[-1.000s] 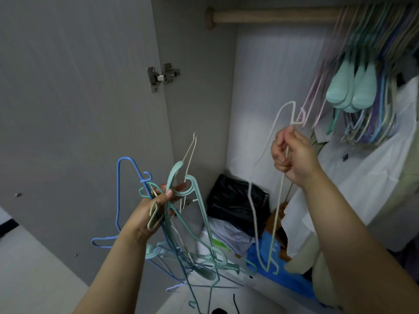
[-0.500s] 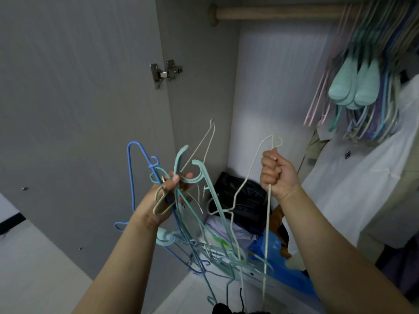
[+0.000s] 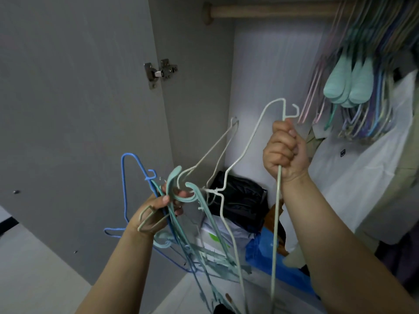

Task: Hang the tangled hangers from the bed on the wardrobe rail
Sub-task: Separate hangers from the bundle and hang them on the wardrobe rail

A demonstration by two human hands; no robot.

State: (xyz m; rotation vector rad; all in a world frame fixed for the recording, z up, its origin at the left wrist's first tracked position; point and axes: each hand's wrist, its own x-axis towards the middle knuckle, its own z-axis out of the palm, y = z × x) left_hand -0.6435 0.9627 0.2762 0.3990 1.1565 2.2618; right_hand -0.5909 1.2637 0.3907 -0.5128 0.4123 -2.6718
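- Right hand (image 3: 286,152) has risen a little versus half a second ago, after dropping from near the hung cluster a second ago; fist stays clenched round the pale white wire hanger (image 3: 258,141), gripping its straight bar just under the corner with the small notch.
- That hanger's hook end is still caught in the bundle near the left thumb, so by my read it is not free yet; step in hand looks like pulling it out of the tangle.
- Left hand (image 3: 156,211) sits about where it was, fingers curled round the necks of the tangled bundle of teal, blue and cream hangers (image 3: 181,214). Blue wire hanger (image 3: 127,177) sticks out left; teal plastic ones trail down toward the wardrobe floor.
- Wooden wardrobe rail (image 3: 272,11) is well above both hands. Its left stretch is bare; the right end carries a dense cluster of pastel hangers already hung (image 3: 362,87).
- Room: open grey wardrobe door (image 3: 68,109) is near the blue hanger on the left, and its metal hinge (image 3: 161,72) juts out at mid height. White shirt (image 3: 367,168) hangs just beside the right forearm.
- Clearest lift path is straight up the middle to the bare rail section.
- Snag risk: trailing hanger ends over the black bag (image 3: 240,200) and blue bag (image 3: 272,261) below.
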